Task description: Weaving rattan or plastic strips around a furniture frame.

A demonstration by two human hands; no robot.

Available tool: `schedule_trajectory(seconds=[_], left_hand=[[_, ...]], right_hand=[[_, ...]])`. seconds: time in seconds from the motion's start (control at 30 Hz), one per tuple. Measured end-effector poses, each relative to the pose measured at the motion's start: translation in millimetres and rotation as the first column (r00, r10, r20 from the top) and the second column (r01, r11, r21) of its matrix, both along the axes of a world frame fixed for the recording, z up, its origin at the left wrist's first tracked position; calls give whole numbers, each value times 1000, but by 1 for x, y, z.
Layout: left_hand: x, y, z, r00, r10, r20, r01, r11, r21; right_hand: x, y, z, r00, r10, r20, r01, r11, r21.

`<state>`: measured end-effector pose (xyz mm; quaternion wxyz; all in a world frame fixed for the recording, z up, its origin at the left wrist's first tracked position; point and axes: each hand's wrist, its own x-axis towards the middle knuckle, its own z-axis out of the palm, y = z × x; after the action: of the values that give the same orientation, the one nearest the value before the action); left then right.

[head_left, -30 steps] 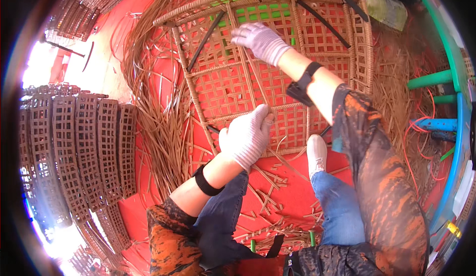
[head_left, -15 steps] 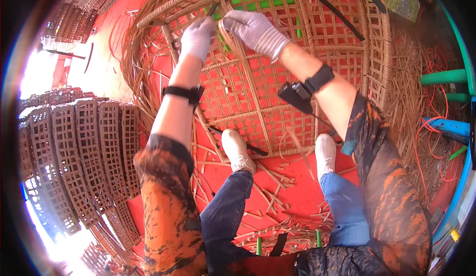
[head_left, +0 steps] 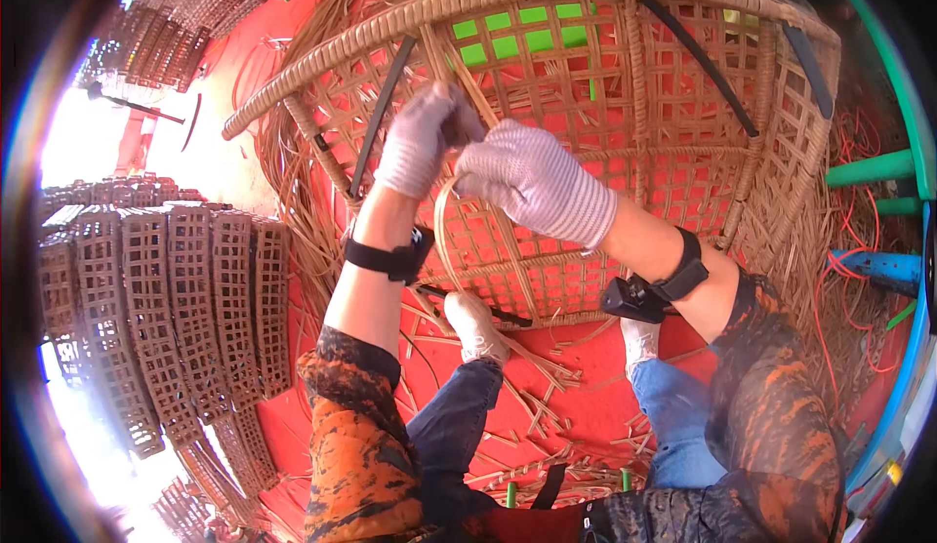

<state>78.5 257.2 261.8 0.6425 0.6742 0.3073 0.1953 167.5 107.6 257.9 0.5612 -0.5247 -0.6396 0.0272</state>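
A large woven cane frame [head_left: 683, 153] with a thick wrapped rim stands in front of me, its far edge raised. Both my hands wear pale knit gloves and meet over one of its ribs, left of the middle. My left hand [head_left: 420, 145] is closed, its fingers curled at the rib; what they grip is partly hidden. Close beside it, my right hand [head_left: 535, 180] pinches a thin cane strip [head_left: 441, 236], which loops down below the hand. Black bands [head_left: 392, 80] cross the frame's openwork on either side.
Stacked woven panels [head_left: 166, 299] fill the left side. Loose cane [head_left: 293, 182] hangs by the frame's left edge, and offcuts [head_left: 537, 397] litter the red floor. Green stools [head_left: 517, 40] stand beyond the frame. Green and blue pipes [head_left: 874, 167] run along the right.
Both hands have come down toward me, and the right has moved closer to the left. The frame has tipped, so its far rim now stands higher and more in view.
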Motion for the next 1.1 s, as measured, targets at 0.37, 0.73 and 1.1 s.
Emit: schedule_trajectory(seconds=[0.37,0.73,1.1], left_hand=[[-30,-66,30,942,195,274,-105,944,-311],[-19,-91,72,901,282,330,-213,950,-230],[-38,-76,93,944,297,-145,-152,779,608]], right_hand=[[-20,-22,-18,999,-44,-24,41,992,-121],[-53,-93,-29,985,166,-37,-170,974,-149],[-58,-124,37,991,127,52,-114,971,-208]])
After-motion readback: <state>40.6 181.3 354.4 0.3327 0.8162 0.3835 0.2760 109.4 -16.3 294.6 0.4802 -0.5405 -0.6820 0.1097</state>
